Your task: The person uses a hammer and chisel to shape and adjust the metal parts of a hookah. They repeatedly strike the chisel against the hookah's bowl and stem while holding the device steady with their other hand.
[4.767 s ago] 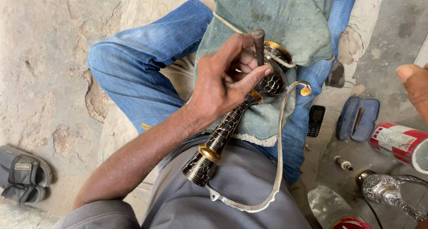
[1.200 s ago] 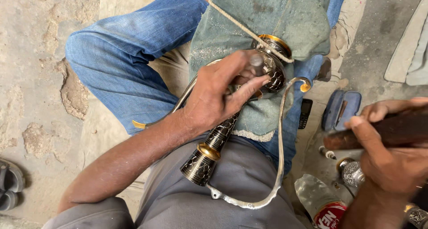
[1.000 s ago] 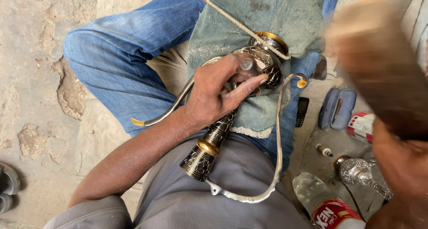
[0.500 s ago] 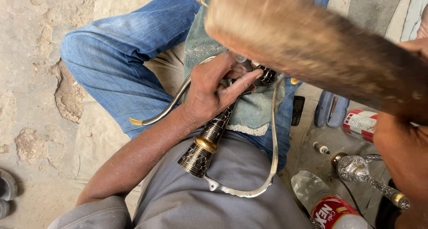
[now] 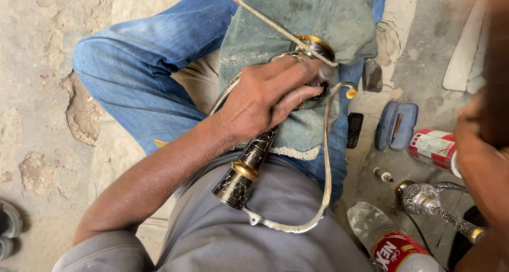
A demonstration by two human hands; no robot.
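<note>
The left hand (image 5: 260,100) is pressing a sword hilt (image 5: 254,158) down onto a green cloth (image 5: 318,18) across the lap, its fingers (image 5: 297,70) closing over the guard just below the gold-rimmed collar. The right hand (image 5: 485,166) is hovering well to the right, blurred, its fingers unreadable. This looks like the bracing step; the next stroke calls for a steady hilt.

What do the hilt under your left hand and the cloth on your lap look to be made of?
The hilt looks like metal: dark engraved grip, gold-toned collar, a shiny silvery curved guard. The cloth looks like coarse woven fabric, grey-green, dusty and frayed at its edge. The left hand grips the hilt's upper part.
</note>
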